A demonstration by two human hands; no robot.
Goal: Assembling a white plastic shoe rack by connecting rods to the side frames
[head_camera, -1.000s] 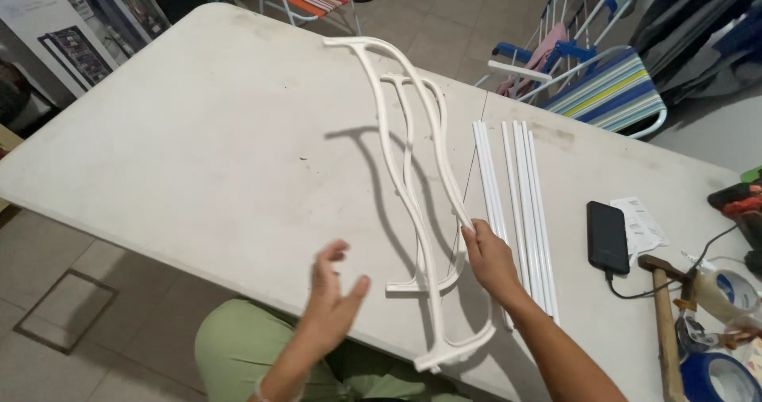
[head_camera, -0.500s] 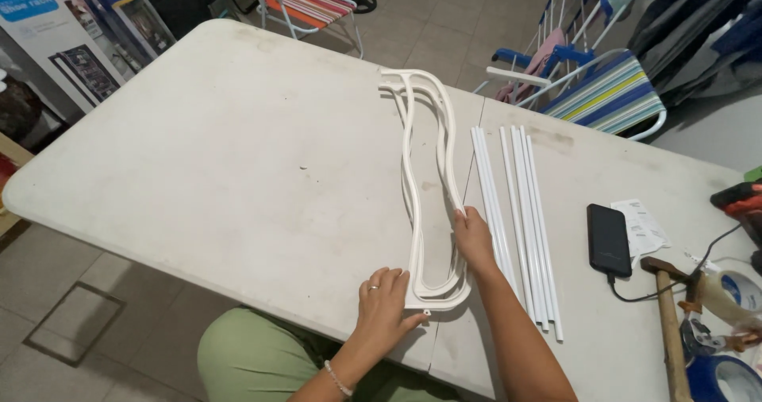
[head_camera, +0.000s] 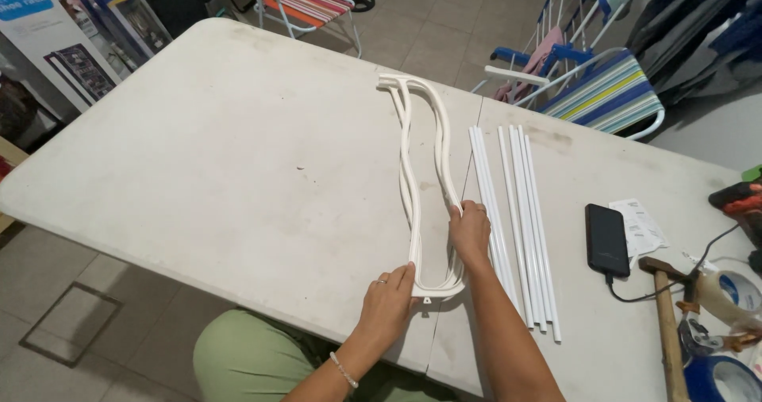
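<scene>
The stacked white curved frames (head_camera: 421,196) are gripped by both hands, left hand (head_camera: 389,303) at the near end, right hand (head_camera: 470,231) on the side facing the white rods (head_camera: 516,219); edges are best kept flush.

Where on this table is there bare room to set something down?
The wide stretch of table left of the white curved frame is bare. Right of the white rods it is crowded: phone, paper slip, hammer, tape rolls.

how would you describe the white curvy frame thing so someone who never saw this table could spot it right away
On the big off-white folding table, look near the middle, just left of the row of straight white rods. The curved white frame lies flat there, running from the near edge toward the far side, with the left hand and right hand on its near end. Unlike the rods, it is a wavy closed loop.
</scene>
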